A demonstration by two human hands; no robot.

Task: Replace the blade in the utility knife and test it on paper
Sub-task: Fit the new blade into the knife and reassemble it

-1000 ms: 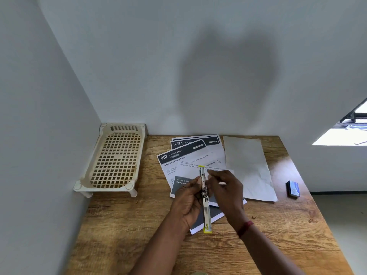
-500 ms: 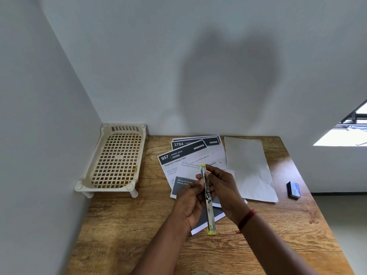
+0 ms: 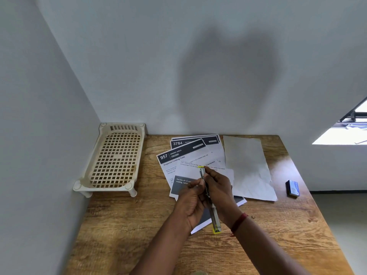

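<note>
A slim utility knife (image 3: 215, 219) with yellow ends and a metal body is held above the papers, its length running away from me. My left hand (image 3: 191, 201) grips its left side with fingertips near the middle. My right hand (image 3: 219, 187) curls round it from the right, fingers pinching close to the far yellow tip. Printed sheets (image 3: 184, 161) headed 957 and 3784 lie under the hands. A blank white sheet (image 3: 246, 167) lies to their right. Whether a blade sits in the knife is hidden by my fingers.
A cream plastic lattice rack (image 3: 115, 159) stands in the back left corner against the walls. A small blue box (image 3: 292, 188) lies near the table's right edge (image 3: 309, 195). A tiny brown speck (image 3: 253, 216) rests on the wooden table.
My right hand has shifted along the knife toward its far tip and closed more tightly over it. The knife's near end has swung slightly right. The left hand kept its hold.
</note>
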